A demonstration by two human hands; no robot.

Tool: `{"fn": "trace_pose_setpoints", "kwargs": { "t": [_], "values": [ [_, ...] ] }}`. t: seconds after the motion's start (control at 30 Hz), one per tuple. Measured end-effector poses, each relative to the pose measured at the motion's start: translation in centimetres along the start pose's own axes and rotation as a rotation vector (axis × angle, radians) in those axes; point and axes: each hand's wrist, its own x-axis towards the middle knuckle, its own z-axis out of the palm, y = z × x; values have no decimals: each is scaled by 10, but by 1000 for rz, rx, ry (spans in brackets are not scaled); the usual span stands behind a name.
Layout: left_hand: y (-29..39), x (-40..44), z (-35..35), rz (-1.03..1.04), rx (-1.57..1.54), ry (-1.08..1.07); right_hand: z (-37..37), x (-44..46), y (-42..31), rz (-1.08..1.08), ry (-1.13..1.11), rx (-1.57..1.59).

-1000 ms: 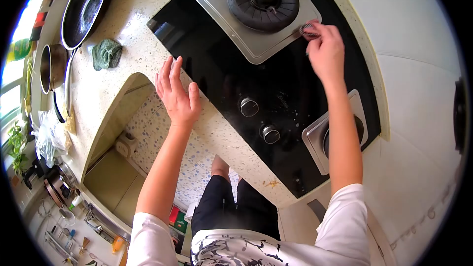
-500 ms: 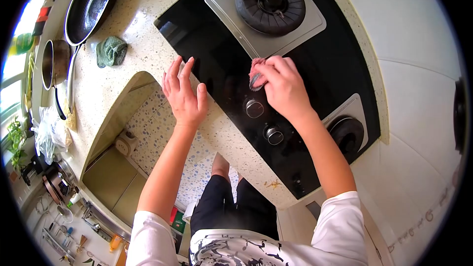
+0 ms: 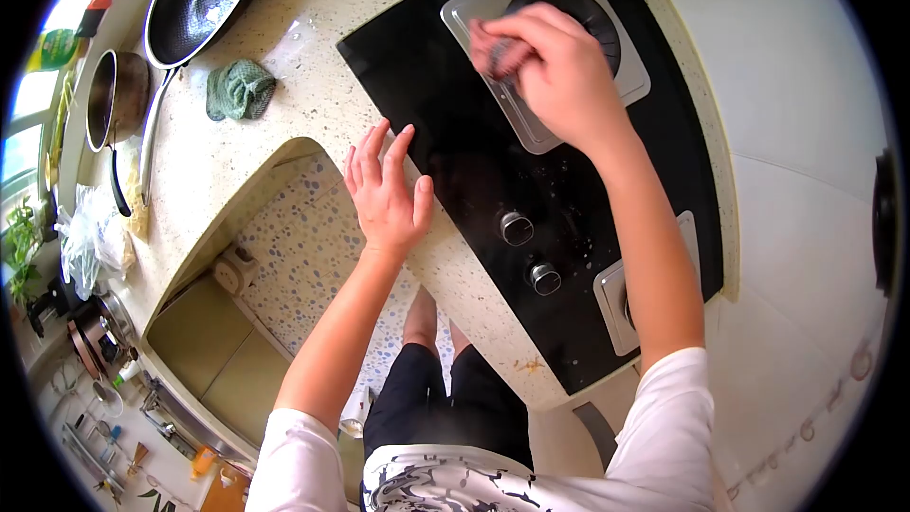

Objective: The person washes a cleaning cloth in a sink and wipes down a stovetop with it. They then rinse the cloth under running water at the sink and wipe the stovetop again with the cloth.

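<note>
My right hand (image 3: 573, 76) is closed around a crumpled pink and grey cloth (image 3: 500, 52), blurred by motion. The cloth is over the left edge of the metal burner plate (image 3: 536, 133), and my hand covers part of the black burner (image 3: 597, 14). My left hand (image 3: 391, 194) has its fingers spread at the counter's front edge, fingertips beside the black glass cooktop (image 3: 427, 76); nothing is in it. Two round knobs, an upper one (image 3: 516, 228) and a lower one (image 3: 545, 278), sit on the cooktop, with small wet-looking spots near them.
A frying pan (image 3: 194, 14), a saucepan (image 3: 128, 100) and a bunched green cloth (image 3: 241, 90) lie on the speckled counter (image 3: 318, 85) at left. Clear plastic bags (image 3: 90, 237) are farther down. My right forearm hides part of a second burner plate (image 3: 616, 318).
My right hand has moved up the cooktop with the cloth, from beside the knobs to the burner plate. The view has shifted slightly; my left hand stays at the counter's edge.
</note>
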Motion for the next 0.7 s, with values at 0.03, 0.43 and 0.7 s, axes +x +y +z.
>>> {"fn": "trace_pose_setpoints", "kwargs": {
  "t": [0.03, 0.43, 0.7],
  "values": [
    [0, 0, -1, -1, 1, 1, 15, 18, 10, -82, -16, -65],
    [1, -1, -2, -18, -21, -15, 73, 19, 28, -62, -176, -560],
    [1, 0, -2, 2, -30, -18, 11, -68, 0, -160, -474, -236]
  ]
}}
